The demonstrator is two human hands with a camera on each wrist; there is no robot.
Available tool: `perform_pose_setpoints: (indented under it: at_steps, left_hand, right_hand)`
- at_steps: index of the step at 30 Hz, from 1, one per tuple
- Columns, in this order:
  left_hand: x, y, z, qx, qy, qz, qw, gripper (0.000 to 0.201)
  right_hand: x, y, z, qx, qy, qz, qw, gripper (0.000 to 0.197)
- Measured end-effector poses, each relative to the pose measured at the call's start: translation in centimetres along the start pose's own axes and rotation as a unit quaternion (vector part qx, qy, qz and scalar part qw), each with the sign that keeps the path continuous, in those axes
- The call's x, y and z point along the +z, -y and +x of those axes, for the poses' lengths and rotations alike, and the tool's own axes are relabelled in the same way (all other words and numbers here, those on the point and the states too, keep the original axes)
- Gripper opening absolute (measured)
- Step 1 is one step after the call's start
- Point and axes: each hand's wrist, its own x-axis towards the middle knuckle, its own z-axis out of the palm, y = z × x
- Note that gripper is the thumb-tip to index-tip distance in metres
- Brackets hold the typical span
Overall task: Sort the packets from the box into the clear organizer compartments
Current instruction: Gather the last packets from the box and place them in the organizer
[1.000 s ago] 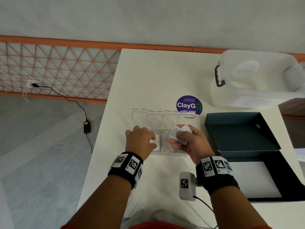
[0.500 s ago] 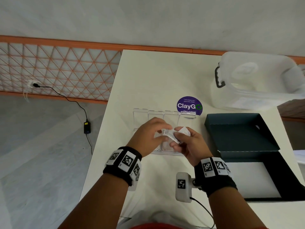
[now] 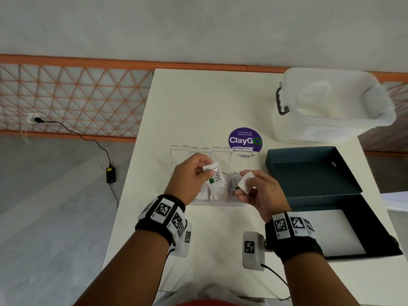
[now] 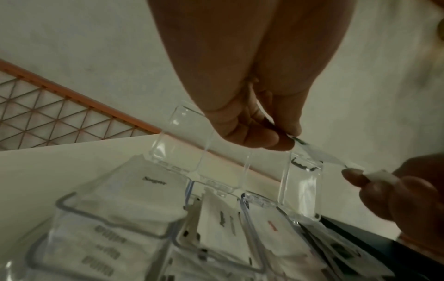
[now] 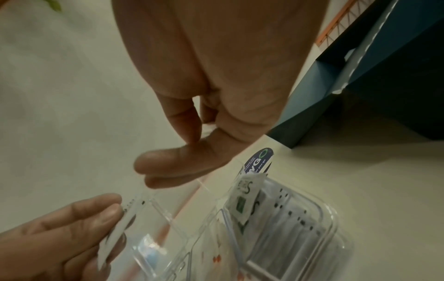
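My left hand (image 3: 206,169) pinches the top of a white Stevia packet (image 3: 217,178), which hangs over the middle of the clear organizer (image 3: 199,152). Just to its right, my right hand (image 3: 244,183) pinches a plain white packet (image 3: 246,184) above the organizer's right end. The organizer's lids stand open at the back, and its compartments (image 4: 149,207) hold several white packets. In the right wrist view, another Stevia packet (image 5: 246,197) stands upright in a compartment. The dark box (image 3: 309,173) lies open to the right, with no packets showing inside.
The box's lid (image 3: 344,230) lies flat at the near right. A translucent lidded tub (image 3: 331,107) stands at the back right. A purple ClayGo sticker (image 3: 245,139) sits behind the organizer. The table's left edge (image 3: 132,164) is close to my left arm.
My left hand left the organizer, reached to the packets in my right hand and drew the Stevia packet away to the left. My right hand keeps one white packet.
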Motion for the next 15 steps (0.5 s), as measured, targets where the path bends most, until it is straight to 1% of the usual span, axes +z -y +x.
perform_pose_setpoints:
  at_steps: [2,5,11,13,15]
  left_hand:
    - [0.8,0.0,0.1,-0.008,0.004,0.031,0.999,0.013]
    - [2.4,-0.1,0.5,-0.019,0.034,0.057,0.998,0.010]
    - [6.1,-1.0,1.5,-0.011,0.086,0.115,0.990,0.019]
    - [7.0,-1.1,1.9,-0.004,0.111,0.154,0.982,0.021]
    - [7.8,-0.8,2.2,0.029,0.131,0.233,0.963,0.026]
  right_hand:
    - [-0.7,0.1,-0.1,-0.018,-0.014,0.008,1.000,0.023]
    - [-1.9,0.2,-0.5,-0.034,-0.038,0.023,0.998,0.021]
    - [-4.3,0.3,-1.0,-0.044,-0.074,0.035,0.996,0.018]
    - [-4.7,0.2,-1.0,-0.042,-0.079,0.032,0.995,0.017]
    - [-5.0,0.3,-1.0,-0.042,-0.078,0.029,0.996,0.017]
